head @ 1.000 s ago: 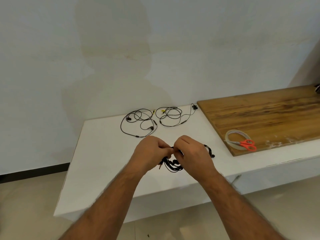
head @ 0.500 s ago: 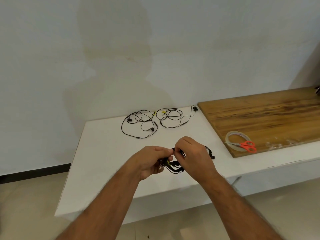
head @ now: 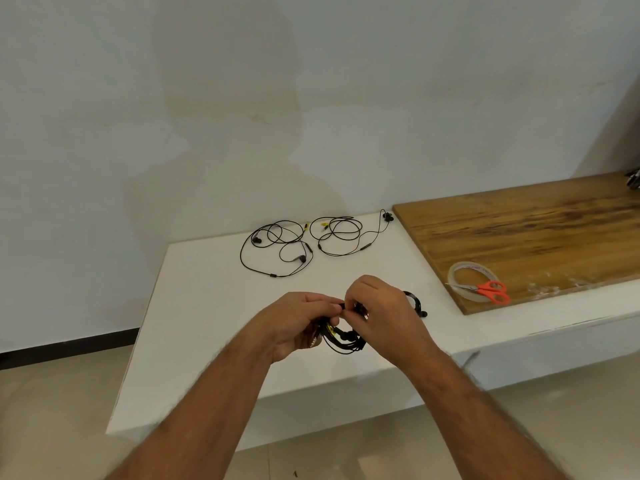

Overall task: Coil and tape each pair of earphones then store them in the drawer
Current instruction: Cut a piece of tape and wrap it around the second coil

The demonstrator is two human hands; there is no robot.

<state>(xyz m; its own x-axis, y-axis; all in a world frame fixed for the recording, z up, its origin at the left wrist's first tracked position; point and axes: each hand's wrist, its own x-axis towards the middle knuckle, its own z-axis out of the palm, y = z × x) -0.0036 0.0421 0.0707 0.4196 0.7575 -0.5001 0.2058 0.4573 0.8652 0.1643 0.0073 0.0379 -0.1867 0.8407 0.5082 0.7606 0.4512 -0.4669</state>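
My left hand (head: 298, 322) and my right hand (head: 384, 315) meet over the white table (head: 194, 306), both pinching a coiled pair of black earphones (head: 343, 339) whose loops hang below the fingers. Another black coil (head: 415, 301) lies on the table just behind my right hand, mostly hidden by it. Two more black earphones lie loose and uncoiled at the back of the table: one on the left (head: 277, 249), one on the right (head: 341, 233). A roll of clear tape (head: 465, 280) sits on the wooden board (head: 526, 230) with orange-handled scissors (head: 490, 291) lying across it.
The white wall stands right behind the table. Bits of clear tape (head: 547, 289) stick along the board's front edge. A dark object (head: 633, 180) shows at the far right edge. Tiled floor lies below the table's front edge.
My left hand has turned and dropped slightly, its fingers now more under the coil. My right hand stays pinched at the top of the coil. The rest is unchanged.
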